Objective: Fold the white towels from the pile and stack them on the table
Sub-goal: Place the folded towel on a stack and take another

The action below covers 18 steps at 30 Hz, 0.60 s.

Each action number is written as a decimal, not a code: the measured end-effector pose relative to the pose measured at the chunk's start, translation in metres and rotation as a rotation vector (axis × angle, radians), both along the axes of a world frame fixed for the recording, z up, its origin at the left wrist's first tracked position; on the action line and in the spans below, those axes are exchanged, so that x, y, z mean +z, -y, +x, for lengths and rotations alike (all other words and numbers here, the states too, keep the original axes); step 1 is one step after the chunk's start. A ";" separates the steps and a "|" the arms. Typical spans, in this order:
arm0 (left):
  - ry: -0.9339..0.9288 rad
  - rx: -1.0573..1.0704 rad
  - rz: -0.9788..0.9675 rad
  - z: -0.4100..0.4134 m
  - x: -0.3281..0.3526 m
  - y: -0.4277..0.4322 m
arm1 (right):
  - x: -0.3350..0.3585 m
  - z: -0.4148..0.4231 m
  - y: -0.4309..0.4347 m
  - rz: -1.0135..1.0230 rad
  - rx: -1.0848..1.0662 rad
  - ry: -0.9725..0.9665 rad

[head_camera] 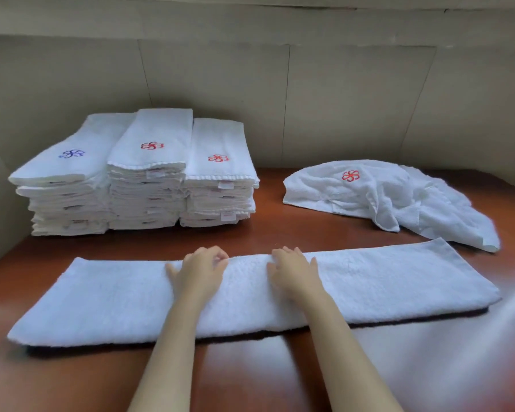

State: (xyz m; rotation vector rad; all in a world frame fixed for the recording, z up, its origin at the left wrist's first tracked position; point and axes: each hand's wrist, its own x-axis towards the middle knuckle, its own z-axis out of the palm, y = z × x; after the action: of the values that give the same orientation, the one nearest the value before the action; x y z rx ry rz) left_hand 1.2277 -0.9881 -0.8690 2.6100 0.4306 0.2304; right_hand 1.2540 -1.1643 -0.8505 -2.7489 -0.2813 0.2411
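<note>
A shiny red-brown wooden table (280,236) fills the bottom of the head view. Light makes pale, blurry spots on the wood at the near right. Behind the table stands a plain beige wall (354,99) made of big flat panels with thin lines between them. More of the same beige wall runs along the left side.

At the back left of the table, three tall stacks of folded white towels stand side by side, touching. The left stack (69,200) has a blue flower sewn on its top towel. The middle stack (147,191) and the right stack (220,200) each have a red flower on top. The middle stack is the tallest.

At the back right lies a messy pile of loose white towels (405,203), all bunched up, with a red flower showing on top. It is well apart from the stacks.

A long white towel (101,301) lies flat across the front of the table, folded into a wide strip that goes from left to right. Its right end comes near the messy pile.

Two bare arms reach out over the long white towel. The left hand (201,270) and the right hand (292,270) rest on its middle, close together but not touching. The fingers of both hands are bent and curl down over the far edge of the towel, holding it there. The rest of the towel spreads out to both sides of the hands and toward the person.
</note>
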 end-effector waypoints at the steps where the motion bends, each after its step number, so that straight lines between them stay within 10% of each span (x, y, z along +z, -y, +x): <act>1: 0.021 -0.013 -0.010 0.001 0.000 0.000 | 0.000 0.001 0.000 -0.010 0.007 -0.003; 7: -0.135 -0.021 0.194 0.014 0.005 0.005 | 0.002 -0.008 -0.012 -0.035 0.052 0.065; 13: 0.151 0.150 0.162 -0.005 0.011 -0.002 | -0.014 -0.035 -0.038 -0.134 0.231 0.006; 18: 0.357 0.597 -0.189 -0.049 0.019 -0.047 | -0.015 -0.034 -0.040 -0.160 0.201 0.019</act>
State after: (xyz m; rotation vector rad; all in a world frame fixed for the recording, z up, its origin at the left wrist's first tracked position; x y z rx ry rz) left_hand 1.1784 -0.9413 -0.8498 2.1319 1.0311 0.7936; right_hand 1.2196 -1.1241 -0.8659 -2.8826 -0.5680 0.3019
